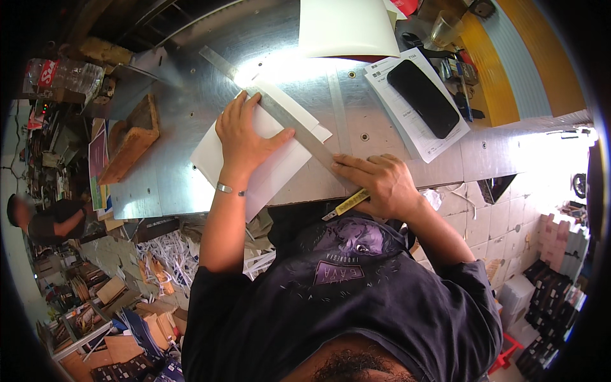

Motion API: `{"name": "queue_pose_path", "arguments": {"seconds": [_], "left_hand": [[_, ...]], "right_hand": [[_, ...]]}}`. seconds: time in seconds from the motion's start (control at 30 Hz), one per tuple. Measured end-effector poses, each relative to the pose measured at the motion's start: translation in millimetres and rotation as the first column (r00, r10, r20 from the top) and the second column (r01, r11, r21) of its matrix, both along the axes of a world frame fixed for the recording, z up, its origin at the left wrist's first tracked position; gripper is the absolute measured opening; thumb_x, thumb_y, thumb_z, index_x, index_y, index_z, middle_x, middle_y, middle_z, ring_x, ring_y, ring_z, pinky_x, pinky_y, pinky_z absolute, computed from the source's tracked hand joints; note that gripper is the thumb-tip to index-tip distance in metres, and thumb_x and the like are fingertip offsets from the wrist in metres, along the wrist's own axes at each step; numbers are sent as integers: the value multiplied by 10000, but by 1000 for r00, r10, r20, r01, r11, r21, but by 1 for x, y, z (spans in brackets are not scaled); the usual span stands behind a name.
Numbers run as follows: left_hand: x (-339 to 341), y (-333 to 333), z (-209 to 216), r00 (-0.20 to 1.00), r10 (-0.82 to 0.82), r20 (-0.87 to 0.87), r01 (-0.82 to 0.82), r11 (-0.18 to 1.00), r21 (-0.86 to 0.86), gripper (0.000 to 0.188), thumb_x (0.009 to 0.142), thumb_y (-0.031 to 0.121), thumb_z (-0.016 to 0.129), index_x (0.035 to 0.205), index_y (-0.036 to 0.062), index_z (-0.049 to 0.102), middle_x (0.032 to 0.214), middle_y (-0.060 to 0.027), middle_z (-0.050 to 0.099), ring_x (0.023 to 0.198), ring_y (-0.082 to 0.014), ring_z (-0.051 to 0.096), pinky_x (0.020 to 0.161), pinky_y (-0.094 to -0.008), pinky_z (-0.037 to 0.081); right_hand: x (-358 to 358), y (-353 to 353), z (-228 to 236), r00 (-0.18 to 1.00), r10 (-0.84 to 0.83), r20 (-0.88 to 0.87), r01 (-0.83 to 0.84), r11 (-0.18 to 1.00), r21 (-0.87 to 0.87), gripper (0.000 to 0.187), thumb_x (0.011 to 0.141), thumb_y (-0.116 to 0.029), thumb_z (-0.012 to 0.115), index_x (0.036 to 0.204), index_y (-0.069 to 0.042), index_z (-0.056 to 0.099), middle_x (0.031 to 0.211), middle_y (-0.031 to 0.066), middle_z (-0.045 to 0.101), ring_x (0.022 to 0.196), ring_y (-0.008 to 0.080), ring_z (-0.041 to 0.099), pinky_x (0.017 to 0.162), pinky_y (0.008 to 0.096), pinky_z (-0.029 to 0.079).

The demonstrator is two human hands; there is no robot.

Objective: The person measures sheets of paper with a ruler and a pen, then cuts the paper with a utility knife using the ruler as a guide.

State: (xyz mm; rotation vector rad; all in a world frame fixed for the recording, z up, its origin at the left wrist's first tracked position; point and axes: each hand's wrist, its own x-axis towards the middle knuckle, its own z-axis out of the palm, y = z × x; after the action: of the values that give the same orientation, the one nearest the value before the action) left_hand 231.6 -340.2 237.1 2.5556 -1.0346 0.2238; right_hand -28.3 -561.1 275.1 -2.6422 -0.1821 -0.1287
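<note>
A long metal ruler (313, 144) lies slantwise across white paper sheets (270, 167) on the metal table. My left hand (247, 137) is spread over the sheets. Its fingertips and thumb press along the ruler's edge. A narrow part of the paper shows beyond the ruler's right side. At the ruler's near end, the fingers of my right hand (380, 183) touch it. That same hand holds a yellow utility knife (351, 202), its blade end pointing down-left near the table's front edge, apart from the paper.
A black phone (423, 99) rests on printed papers (417, 139) at the right. Farther back lie a large white sheet (347, 28) and a clear cup (443, 28). A wooden block (132, 141) stands at the left. Paper shreds (168, 254) cover the floor; another person (51, 219) is far left.
</note>
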Motion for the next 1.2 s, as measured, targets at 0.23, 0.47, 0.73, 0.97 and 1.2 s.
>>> {"name": "queue_pose_path", "arguments": {"seconds": [0.23,0.47,0.73,0.97,1.2], "left_hand": [[0,-1,1,1000,9,-6,-9,1000,16,1075,720,742,877,1525,82,608,1647,-210,502,1570,-389,396,1284,-582,251],[-1,-1,1,1000,15,4,-15,1000,27,1087,721,760,877,1528,83,606,1652,-213,498,1578,-390,388,1287,-583,247],[-1,-1,0,1000,15,3,-15,1000,17,1092,713,763,882,1517,74,615,1645,-218,506,1577,-395,389,1289,-585,246],[0,-1,0,1000,14,4,-14,1000,13,1093,716,770,877,1518,74,615,1645,-218,505,1576,-397,390,1294,-581,244],[-2,-1,1,999,24,34,-25,998,50,1040,741,681,908,1546,102,595,1652,-198,507,1568,-389,407,1279,-568,283]], "right_hand": [[0,-2,-1,1000,0,20,-1,1000,28,766,708,-318,878,1437,-148,714,1555,13,667,1047,274,752,965,428,598],[1,-4,-2,1000,-3,10,3,999,52,813,657,-272,893,1441,-155,715,1544,27,680,1023,290,761,952,424,602],[2,-5,-3,999,-7,50,4,997,77,798,642,-250,893,1417,-154,732,1532,28,692,1012,286,767,924,421,601],[2,-4,-1,999,-14,43,11,997,79,778,649,-248,892,1403,-140,736,1518,33,700,994,291,764,904,418,598],[1,-4,-1,999,-6,36,4,998,64,797,645,-237,896,1417,-140,726,1530,32,692,999,290,765,933,418,603]]}}
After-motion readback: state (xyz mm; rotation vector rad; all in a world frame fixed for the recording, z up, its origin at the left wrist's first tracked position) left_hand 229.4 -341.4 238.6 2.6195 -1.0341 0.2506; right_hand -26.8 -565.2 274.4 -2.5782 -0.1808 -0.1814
